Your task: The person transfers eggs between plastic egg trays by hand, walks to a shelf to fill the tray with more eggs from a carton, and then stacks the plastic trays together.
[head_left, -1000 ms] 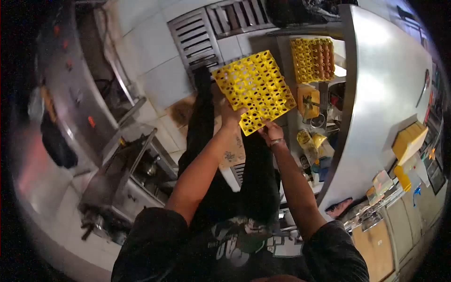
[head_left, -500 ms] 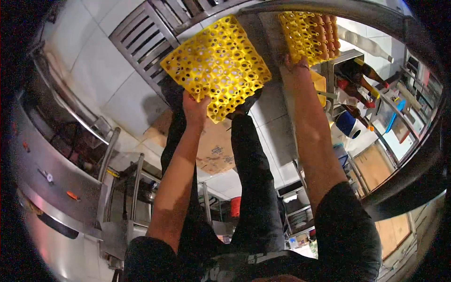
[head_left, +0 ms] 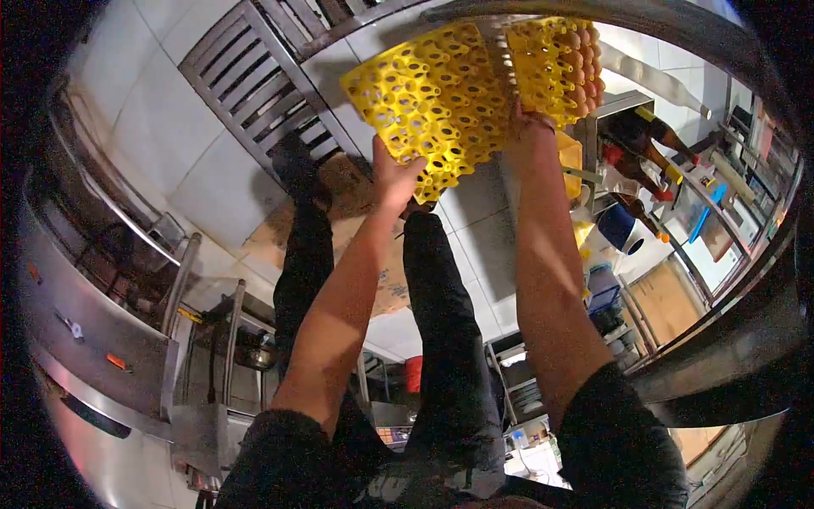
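My left hand [head_left: 397, 176] is closed on the near edge of a yellow plastic egg tray [head_left: 432, 97], holding it tilted above the floor. No eggs show on the side facing me. My right hand [head_left: 532, 125] is closed at the near left corner of a second yellow egg tray [head_left: 540, 68]. Brown eggs [head_left: 585, 72] fill rows along that tray's right side. The right edge of the first tray almost meets the second one; whether they touch I cannot tell. The trays partly hide the fingers of both hands.
A slatted metal rack [head_left: 254, 85] stands at the upper left. Flattened cardboard [head_left: 394, 284] lies on the tiled floor beside my legs. Dark bottles [head_left: 653, 136] with red caps and a clear bottle [head_left: 657, 76] are at the right. A steel counter [head_left: 93, 331] runs along the left.
My left hand has carried its egg tray right and slightly up, tilting it toward the egg-filled tray. My right hand stays at that tray, which has turned slightly.
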Motion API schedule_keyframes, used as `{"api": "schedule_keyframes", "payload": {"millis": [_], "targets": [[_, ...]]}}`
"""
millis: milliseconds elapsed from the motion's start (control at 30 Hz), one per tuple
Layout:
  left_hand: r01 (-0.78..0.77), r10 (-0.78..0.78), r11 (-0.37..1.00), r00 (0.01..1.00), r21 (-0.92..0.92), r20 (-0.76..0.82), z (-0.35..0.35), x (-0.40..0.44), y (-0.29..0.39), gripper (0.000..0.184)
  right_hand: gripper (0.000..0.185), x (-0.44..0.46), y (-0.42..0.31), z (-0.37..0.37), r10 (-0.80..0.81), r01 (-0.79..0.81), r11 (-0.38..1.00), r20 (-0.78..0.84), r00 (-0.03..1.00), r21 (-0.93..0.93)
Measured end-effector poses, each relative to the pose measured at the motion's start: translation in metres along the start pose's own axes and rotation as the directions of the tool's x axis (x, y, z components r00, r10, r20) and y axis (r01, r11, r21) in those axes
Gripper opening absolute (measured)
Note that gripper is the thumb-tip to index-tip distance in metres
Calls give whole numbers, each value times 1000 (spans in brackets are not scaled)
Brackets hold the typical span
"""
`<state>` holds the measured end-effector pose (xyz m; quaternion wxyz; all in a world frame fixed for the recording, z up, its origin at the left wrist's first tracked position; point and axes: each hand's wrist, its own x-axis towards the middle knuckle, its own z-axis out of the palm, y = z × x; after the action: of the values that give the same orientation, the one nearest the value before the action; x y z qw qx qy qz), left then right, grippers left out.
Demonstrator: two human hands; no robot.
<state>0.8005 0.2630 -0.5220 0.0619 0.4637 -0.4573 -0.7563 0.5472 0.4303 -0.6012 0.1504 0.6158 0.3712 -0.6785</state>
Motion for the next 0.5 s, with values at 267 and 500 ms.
{"api": "schedule_keyframes", "payload": {"millis": [267, 500], "targets": [[-64, 64, 992, 998, 112, 5, 54, 8, -11, 67, 35, -7, -9, -31, 9, -9, 998, 14, 1000, 67], [-72, 28, 886, 994, 458, 102, 92, 46, -41, 85, 33, -9, 10, -47, 60, -56, 994, -39, 997, 90]]}}
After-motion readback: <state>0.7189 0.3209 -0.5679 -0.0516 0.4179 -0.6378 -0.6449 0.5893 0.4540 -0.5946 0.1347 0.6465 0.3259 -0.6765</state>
